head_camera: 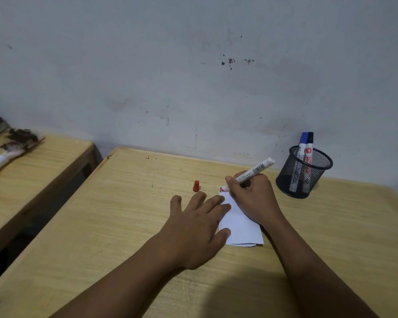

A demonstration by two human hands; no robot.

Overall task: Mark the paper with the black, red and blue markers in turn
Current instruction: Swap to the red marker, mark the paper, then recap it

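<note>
A small folded white paper [239,226] lies on the wooden desk [124,226]. My left hand [198,228] rests flat with spread fingers, pinning the paper's left edge. My right hand [253,196] grips the uncapped red marker [255,169], its tip touching the paper's top left corner, where a black mark and a red mark [223,190] show. The red cap [196,186] stands on the desk just beyond my left fingers. The blue marker [302,143] and the black marker [309,143] stand capped in a black mesh cup [303,174] to the right.
A grey stained wall runs along the desk's far edge. A second wooden desk [32,171] stands to the left across a dark gap, with a hairbrush [12,150] on it.
</note>
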